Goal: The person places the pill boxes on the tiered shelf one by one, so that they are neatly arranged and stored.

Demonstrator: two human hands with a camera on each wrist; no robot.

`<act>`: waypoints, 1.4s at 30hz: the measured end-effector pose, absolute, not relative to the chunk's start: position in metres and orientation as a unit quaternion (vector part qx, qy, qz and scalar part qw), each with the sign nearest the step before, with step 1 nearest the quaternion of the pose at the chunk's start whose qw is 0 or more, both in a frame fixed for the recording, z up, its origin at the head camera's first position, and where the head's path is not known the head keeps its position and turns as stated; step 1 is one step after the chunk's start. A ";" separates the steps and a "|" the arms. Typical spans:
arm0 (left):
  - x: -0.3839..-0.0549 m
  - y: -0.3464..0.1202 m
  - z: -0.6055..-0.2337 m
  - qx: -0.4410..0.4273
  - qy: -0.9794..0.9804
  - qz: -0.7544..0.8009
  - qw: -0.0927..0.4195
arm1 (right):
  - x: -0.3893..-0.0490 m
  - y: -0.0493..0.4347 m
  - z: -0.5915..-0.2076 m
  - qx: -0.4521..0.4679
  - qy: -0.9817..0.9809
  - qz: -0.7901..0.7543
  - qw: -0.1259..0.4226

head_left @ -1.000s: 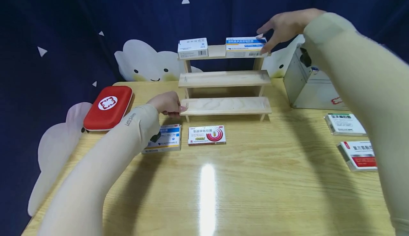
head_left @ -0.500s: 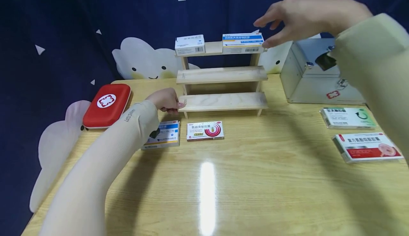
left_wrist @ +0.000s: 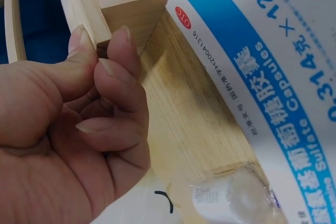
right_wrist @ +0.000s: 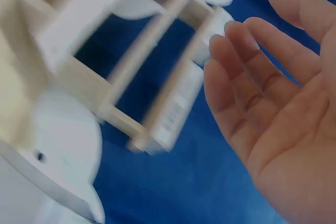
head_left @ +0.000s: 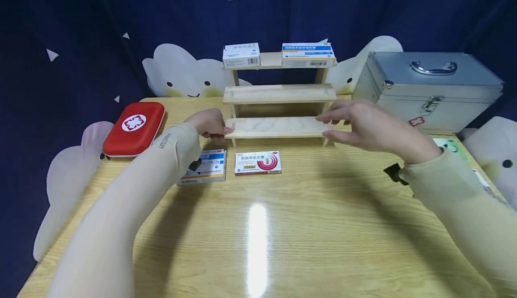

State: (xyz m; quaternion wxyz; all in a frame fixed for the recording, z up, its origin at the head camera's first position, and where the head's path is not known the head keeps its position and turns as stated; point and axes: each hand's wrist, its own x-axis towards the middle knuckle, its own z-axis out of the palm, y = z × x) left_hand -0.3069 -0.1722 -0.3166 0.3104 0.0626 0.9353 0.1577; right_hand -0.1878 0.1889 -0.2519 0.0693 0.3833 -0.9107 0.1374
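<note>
A three-tier wooden shelf (head_left: 278,127) stands at the back of the table. My left hand (head_left: 208,123) pinches the left end of its lowest board between thumb and curled fingers, as the left wrist view also shows on the wooden board end (left_wrist: 84,9). My right hand (head_left: 359,123) has its fingers spread and holds nothing, near the right end of the lowest board. On the top board sit a white medicine box (head_left: 241,55) at the left and a blue-and-white medicine box (head_left: 308,55) at the right.
A blue-and-white capsule box (head_left: 208,167) and a white box with pink rings (head_left: 257,162) lie before the shelf. A red first-aid case (head_left: 135,129) lies left; a silver metal case (head_left: 428,87) stands right. A green-and-white box (head_left: 448,145) is partly behind the right arm.
My right hand has left the blue-and-white box on the top board, drawn back to the right, then come down toward the lowest board. My left hand keeps its hold.
</note>
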 end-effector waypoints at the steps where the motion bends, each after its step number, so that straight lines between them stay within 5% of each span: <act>1: -0.307 -0.172 -0.317 0.062 0.936 0.156 0.310 | -0.184 0.189 -0.262 0.382 -0.911 0.143 0.063; 15: -0.310 -0.171 -0.318 0.061 0.934 0.150 0.319 | -0.149 0.176 -0.357 0.394 -0.910 0.131 0.013; 42: -0.309 -0.169 -0.319 0.054 0.937 0.144 0.314 | -0.189 0.156 -0.370 0.374 -0.909 0.180 -0.021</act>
